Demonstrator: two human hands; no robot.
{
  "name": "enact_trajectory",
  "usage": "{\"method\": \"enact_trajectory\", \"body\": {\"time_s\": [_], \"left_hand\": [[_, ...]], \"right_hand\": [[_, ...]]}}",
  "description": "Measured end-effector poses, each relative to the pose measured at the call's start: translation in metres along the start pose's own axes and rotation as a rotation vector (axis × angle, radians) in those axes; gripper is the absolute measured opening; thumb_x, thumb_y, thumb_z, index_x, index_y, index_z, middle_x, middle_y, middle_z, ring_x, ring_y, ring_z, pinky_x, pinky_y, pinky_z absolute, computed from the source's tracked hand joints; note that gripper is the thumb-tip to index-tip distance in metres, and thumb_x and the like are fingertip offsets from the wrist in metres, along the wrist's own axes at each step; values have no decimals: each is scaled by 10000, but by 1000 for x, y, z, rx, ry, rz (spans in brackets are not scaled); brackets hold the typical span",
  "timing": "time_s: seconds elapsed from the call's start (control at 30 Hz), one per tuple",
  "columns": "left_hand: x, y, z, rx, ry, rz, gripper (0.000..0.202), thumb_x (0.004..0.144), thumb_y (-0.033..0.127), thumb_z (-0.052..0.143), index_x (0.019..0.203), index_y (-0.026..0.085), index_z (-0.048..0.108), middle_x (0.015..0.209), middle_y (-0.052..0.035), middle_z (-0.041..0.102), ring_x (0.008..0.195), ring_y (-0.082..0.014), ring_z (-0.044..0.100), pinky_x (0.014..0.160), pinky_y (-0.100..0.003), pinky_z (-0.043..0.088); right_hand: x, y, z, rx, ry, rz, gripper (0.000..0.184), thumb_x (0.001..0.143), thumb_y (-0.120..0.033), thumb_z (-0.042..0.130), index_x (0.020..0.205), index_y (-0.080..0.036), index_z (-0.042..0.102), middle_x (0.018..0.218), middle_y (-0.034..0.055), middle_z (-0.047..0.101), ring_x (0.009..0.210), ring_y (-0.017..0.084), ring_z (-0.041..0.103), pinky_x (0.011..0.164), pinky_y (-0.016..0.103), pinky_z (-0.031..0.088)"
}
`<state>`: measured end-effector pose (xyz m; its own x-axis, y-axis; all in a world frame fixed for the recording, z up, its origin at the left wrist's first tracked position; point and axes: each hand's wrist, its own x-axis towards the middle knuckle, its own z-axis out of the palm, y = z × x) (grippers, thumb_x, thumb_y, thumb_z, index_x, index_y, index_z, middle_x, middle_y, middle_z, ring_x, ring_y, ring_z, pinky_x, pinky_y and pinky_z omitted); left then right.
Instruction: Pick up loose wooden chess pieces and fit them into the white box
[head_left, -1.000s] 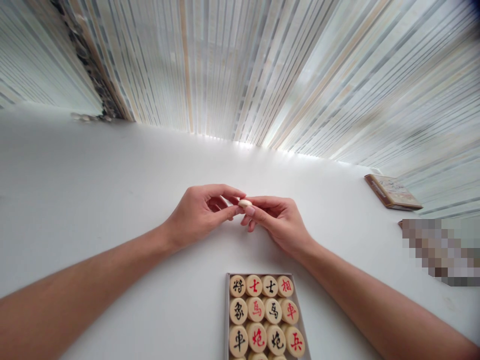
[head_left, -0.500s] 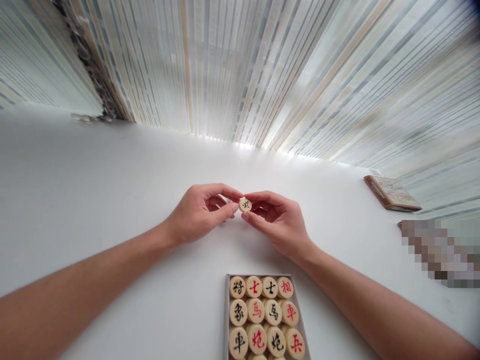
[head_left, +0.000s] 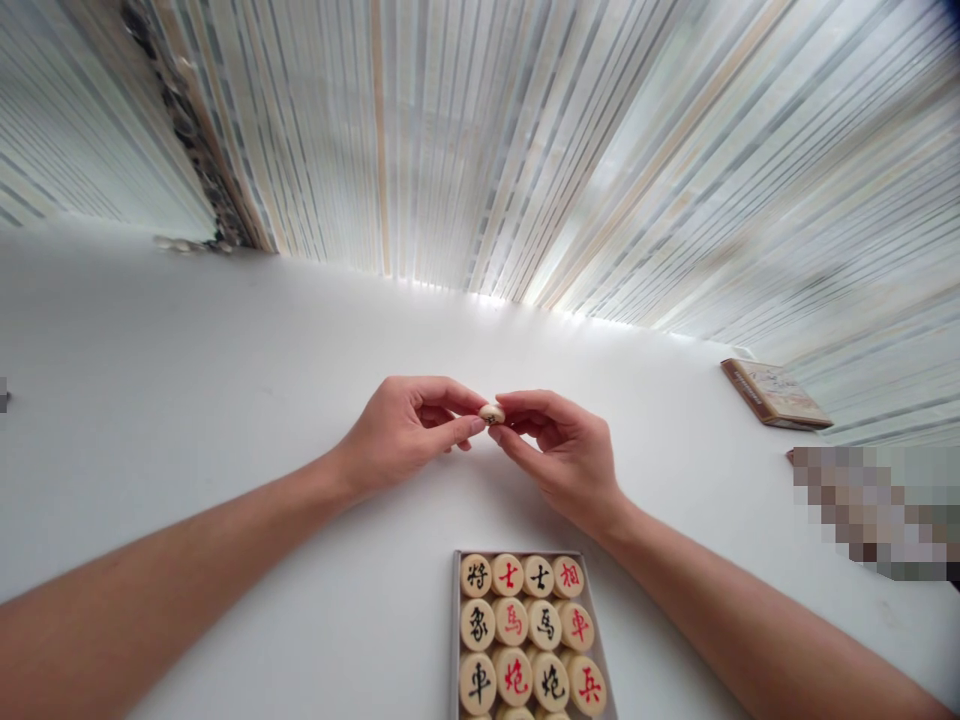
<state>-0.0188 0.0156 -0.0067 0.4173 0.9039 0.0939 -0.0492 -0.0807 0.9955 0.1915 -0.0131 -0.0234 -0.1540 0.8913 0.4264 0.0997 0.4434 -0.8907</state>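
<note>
Between my two hands, above the white table, is a round wooden Chinese chess piece (head_left: pixel 491 414). Its edge is turned towards me and the dark character shows only low on its face. My left hand (head_left: pixel 420 428) pinches it from the left with thumb and forefinger. From the right, the thumb and fingertips of my right hand (head_left: pixel 562 445) close on the same piece. Nearer to me stands an open box (head_left: pixel 457 640) with rows of wooden chess pieces (head_left: pixel 513 622), marked with red or black characters. The box's near end is cut off by the picture's bottom edge.
A flat brown-edged box (head_left: pixel 776 392) lies on the white table (head_left: pixel 300 330) at the right. Closer to me is a pixelated area. Striped curtains (head_left: pixel 450 150) hang along the table's far edge, with a dark beaded cord (head_left: pixel 180 110) at the left.
The chess piece has been turned between my fingers: its character faced me before, and now mostly its side shows. Both hands stay at nearly the same place.
</note>
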Motion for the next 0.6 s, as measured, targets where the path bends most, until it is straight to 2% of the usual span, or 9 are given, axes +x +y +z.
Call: {"method": "enact_trajectory", "body": {"time_s": [0.17, 0.3, 0.4, 0.6], "left_hand": [[1, 2, 0, -14, 3, -15, 284, 844, 319, 871, 1056, 137, 822, 888, -62, 828, 724, -129, 762, 686, -220, 644], [1, 11, -2, -18, -19, -22, 299, 849, 317, 867, 1072, 125, 816, 841, -67, 824, 716, -126, 750, 696, -227, 637], [0, 23, -1, -24, -39, -23, 293, 845, 333, 872, 1046, 124, 829, 846, -71, 823, 702, -118, 734, 677, -221, 624], [-6, 50, 13, -5, -100, -18, 345, 830, 355, 892, 1089, 135, 835, 852, -72, 832, 720, -118, 742, 674, -206, 619]], "right_hand": [[-2, -3, -2, -135, -21, -49, 253, 941, -166, 779, 1188, -222, 772, 1051, 61, 827, 855, 167, 795, 808, 323, 690], [4, -13, -5, -195, -59, -81, 236, 950, -195, 774, 1185, -200, 769, 1008, 69, 838, 814, 168, 800, 768, 314, 693], [11, -29, -9, -247, -81, -127, 210, 950, -217, 779, 1158, -184, 773, 978, 71, 837, 793, 165, 797, 745, 301, 691], [6, -70, -25, -564, -107, -359, 148, 954, -193, 762, 1099, -172, 769, 908, 61, 815, 741, 150, 770, 579, 225, 628]]}}
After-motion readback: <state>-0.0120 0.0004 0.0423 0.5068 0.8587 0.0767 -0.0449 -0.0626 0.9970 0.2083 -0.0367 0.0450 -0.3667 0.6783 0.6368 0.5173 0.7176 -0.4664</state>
